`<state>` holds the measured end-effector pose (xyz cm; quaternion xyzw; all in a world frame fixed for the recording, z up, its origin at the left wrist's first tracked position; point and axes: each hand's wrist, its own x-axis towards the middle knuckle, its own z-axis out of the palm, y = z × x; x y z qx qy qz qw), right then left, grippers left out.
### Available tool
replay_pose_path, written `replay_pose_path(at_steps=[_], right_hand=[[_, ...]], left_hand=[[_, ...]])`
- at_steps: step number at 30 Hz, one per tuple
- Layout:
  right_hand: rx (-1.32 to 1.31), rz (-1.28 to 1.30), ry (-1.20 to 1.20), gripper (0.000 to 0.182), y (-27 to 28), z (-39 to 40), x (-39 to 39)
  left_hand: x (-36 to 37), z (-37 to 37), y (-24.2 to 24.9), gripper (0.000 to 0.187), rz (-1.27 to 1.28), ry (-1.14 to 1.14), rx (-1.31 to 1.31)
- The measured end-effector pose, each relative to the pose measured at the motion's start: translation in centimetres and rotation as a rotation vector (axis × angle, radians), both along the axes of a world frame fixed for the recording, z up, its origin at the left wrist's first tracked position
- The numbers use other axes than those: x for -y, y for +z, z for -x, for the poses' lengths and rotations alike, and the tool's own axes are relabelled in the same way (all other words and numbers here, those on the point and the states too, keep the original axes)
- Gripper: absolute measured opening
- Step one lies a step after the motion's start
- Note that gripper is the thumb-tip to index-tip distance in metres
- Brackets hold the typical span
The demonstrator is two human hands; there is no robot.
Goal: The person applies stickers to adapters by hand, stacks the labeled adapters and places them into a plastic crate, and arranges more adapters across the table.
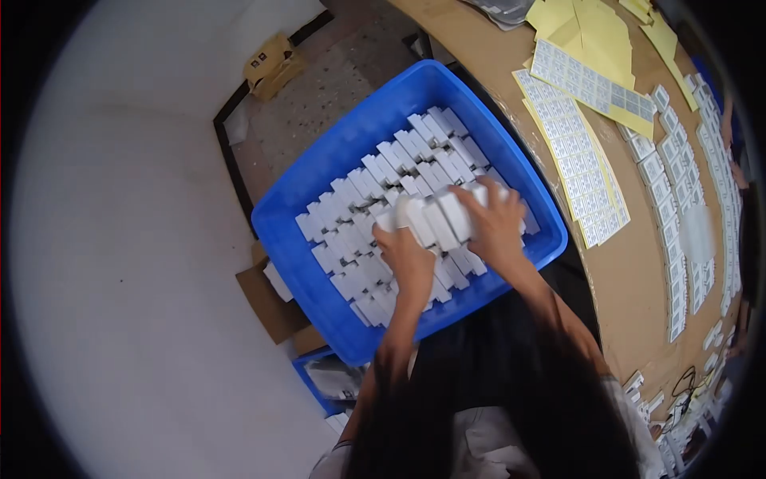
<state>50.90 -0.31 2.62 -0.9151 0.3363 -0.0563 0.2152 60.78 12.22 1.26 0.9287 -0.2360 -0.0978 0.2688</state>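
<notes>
Gripping a row of white boxes [435, 219] between them, both hands press inward. Left hand [407, 259] and right hand [496, 226] work over the blue bin [335, 164] beside the tabletop [630, 279].

Premises present as a small packing or assembly workshop. Evidence: a blue plastic bin [319, 191] filled with rows of identical small white boxes [415, 160], a brown counter [630, 271] carrying sheets of printed labels [570, 156] on yellow backing paper [586, 32], and further white boxes laid in lines [678, 207]. Flattened cardboard [267, 295] lies on a speckled floor [335, 96] beside the bin.
</notes>
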Motion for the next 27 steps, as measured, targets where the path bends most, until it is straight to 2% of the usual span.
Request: replay_pose_path(at_steps=[3,6,7,8,9,10,12,13,14,15,16,18,20,21,22,24,25,27], right_hand=[[-0.092,-0.008,0.138,0.101,-5.7,-4.2,1.7],[-0.199,-0.046,0.175,0.105,-11.2,-4.4,4.7],[-0.205,-0.076,0.184,0.107,-12.6,-3.6,5.8],[-0.209,-0.104,0.188,0.109,-13.8,-2.8,6.9],[-0.184,-0.236,0.196,0.111,-13.9,-2.2,7.7],[-0.299,-0.195,0.213,0.114,-13.4,-2.3,7.7],[-0.277,-0.169,0.277,0.12,-12.9,-1.8,7.8],[-0.181,-0.068,0.331,0.128,-13.5,-1.3,7.9],[-0.236,-0.005,0.352,0.126,-14.1,-1.0,7.8],[-0.3,-0.137,0.327,0.124,-14.0,-0.9,7.7],[-0.36,-0.268,0.288,0.121,-13.9,-0.6,7.6],[-0.199,-0.346,0.267,0.108,-15.6,1.0,7.4],[-0.073,-0.47,0.081,0.09,-13.5,3.0,5.8],[0.19,-0.486,-0.043,0.078,-11.7,4.7,4.3],[0.458,-0.467,-0.146,0.067,-9.5,6.7,3.6],[0.51,-0.125,-0.269,0.057,-3.7,13.8,3.1],[0.523,0.043,-0.311,0.052,-2.0,18.0,2.5],[0.374,0.314,-0.682,0.051,-1.6,28.2,1.1]], left_hand=[[0.3,-2.8,-5.8,0.1,-0.071,0.131,-0.169],[2.7,-3.2,-12.1,0.1,-0.203,0.072,-0.24],[3.7,-2.9,-14.0,0.106,-0.258,0.045,-0.286],[4.4,-2.1,-15.6,0.108,-0.296,0.038,-0.237],[4.8,-0.8,-16.8,0.109,-0.335,0.032,-0.187],[5.4,0.1,-16.4,0.111,-0.373,0.029,-0.134],[4.8,0.9,-15.0,0.118,-0.242,0.024,-0.276],[4.3,1.4,-14.3,0.12,-0.184,0.017,-0.348],[3.9,1.6,-13.8,0.122,-0.127,0.005,-0.418],[3.8,1.5,-13.7,0.111,-0.136,-0.008,-0.386],[2.9,0.6,-16.5,0.109,-0.247,-0.136,-0.399],[0.6,-1.5,-22.3,0.095,-0.326,-0.379,-0.376],[-0.4,-2.9,-22.5,0.072,-0.13,-0.361,-0.488],[-0.9,-3.5,-22.4,0.061,-0.033,-0.354,-0.546],[-1.0,-4.0,-22.7,0.063,-0.239,-0.312,-0.448],[-0.6,-5.4,-21.6,0.065,-0.384,-0.458,-0.341],[-0.3,-6.2,-22.1,0.062,-0.426,-0.391,-0.399],[0.7,-7.7,-22.7,0.059,-0.498,-0.265,-0.463]])
